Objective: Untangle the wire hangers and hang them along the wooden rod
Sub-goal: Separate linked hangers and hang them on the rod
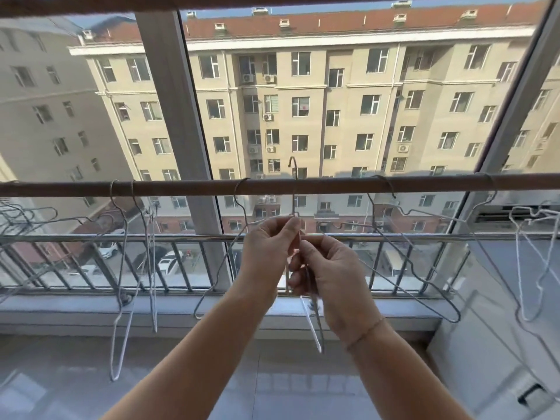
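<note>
A big window fills the view, and a tall building stands outside it. A long wooden rod runs across in front of the window. Below the rod, behind the hands, is a metal railing.

Wire hangers hang on the rod. Left of the rod's middle, two thin hangers hang side by side and turned edge-on. More hangers bunch up at the far left end. One hanger hooks on just left of the middle and tilts down. Another hanger hooks on right of the middle and spreads wide. At the far right end is a white hanger.

Just under the middle of the rod, two hands hold one more hanger. Its hook sticks up above the rod, and its body hangs down below the hands. The left hand pinches the wire with fingers closed on it. The right hand grips the same wire too, right beside the left hand.
</note>
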A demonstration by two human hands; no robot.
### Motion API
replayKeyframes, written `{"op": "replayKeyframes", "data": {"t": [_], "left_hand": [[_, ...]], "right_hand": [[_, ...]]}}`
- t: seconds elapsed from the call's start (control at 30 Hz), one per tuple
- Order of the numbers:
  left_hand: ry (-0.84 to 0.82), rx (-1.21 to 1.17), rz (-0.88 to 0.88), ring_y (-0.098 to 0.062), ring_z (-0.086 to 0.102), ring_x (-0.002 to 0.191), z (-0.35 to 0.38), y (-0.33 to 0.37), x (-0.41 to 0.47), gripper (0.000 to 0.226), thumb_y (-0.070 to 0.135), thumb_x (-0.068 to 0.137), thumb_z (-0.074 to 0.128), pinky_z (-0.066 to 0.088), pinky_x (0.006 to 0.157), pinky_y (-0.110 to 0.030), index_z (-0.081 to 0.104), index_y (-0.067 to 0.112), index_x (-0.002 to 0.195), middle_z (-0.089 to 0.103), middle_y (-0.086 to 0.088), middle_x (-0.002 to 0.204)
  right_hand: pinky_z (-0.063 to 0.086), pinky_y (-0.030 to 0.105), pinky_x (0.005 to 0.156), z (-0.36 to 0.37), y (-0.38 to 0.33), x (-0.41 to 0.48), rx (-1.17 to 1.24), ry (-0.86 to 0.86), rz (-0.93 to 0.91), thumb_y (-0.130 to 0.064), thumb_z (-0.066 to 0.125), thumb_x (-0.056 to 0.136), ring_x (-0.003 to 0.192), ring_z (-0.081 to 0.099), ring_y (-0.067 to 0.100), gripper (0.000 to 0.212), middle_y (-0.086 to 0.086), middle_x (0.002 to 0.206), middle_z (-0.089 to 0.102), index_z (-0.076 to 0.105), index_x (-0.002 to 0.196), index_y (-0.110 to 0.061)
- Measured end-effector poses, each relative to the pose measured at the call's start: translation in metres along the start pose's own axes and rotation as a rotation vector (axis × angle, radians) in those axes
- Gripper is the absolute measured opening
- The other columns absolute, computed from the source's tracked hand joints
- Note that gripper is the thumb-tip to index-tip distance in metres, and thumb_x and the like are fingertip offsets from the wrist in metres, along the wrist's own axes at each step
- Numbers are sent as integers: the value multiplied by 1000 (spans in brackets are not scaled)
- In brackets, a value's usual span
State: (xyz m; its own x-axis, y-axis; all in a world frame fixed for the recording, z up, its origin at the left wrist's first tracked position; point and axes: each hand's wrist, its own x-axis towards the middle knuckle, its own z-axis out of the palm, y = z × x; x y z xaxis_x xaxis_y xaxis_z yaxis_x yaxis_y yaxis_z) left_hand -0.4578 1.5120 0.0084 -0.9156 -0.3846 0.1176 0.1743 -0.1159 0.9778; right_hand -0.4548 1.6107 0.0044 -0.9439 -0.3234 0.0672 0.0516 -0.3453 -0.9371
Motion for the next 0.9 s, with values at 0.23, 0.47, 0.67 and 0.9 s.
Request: {"op": "replayKeyframes", "data": {"t": [0.23, 0.47, 0.67, 0.9], "left_hand": [[114, 44, -114, -9, 35, 29, -24, -6, 27, 18, 19, 90, 59, 30, 30, -17, 66, 9, 77, 47, 0, 46], [88, 66, -132, -9, 33, 30, -32, -14, 26, 21, 20, 91, 57, 30, 31, -15, 65, 0, 91, 44, 3, 42], [87, 175, -9, -9, 61, 73, -28, -13, 32, 13, 28, 87, 63, 46, 66, -21, 67, 15, 89, 66, 2, 77], [67, 192, -30, -18, 61, 94, -21, -20, 39, 19, 30, 85, 65, 44, 74, -24, 65, 14, 97, 68, -10, 99]], "right_hand": [[52, 28, 41, 27, 19, 29, 16, -6, 114, -10, 47, 95, 38, 55, 18, 17, 10, 58, 58, 54, 101, 5], [52, 28, 41, 31, 31, 28, 1, 4, 90, -9, 46, 95, 38, 55, 17, 18, 10, 58, 57, 55, 100, 6], [48, 25, 40, 25, 29, 28, -54, 40, -15, -8, 46, 96, 41, 56, 18, 16, 12, 62, 58, 57, 97, 4], [49, 28, 43, 13, 30, 30, -91, 99, -27, -9, 45, 96, 43, 58, 20, 14, 9, 59, 60, 58, 94, -2]]}}
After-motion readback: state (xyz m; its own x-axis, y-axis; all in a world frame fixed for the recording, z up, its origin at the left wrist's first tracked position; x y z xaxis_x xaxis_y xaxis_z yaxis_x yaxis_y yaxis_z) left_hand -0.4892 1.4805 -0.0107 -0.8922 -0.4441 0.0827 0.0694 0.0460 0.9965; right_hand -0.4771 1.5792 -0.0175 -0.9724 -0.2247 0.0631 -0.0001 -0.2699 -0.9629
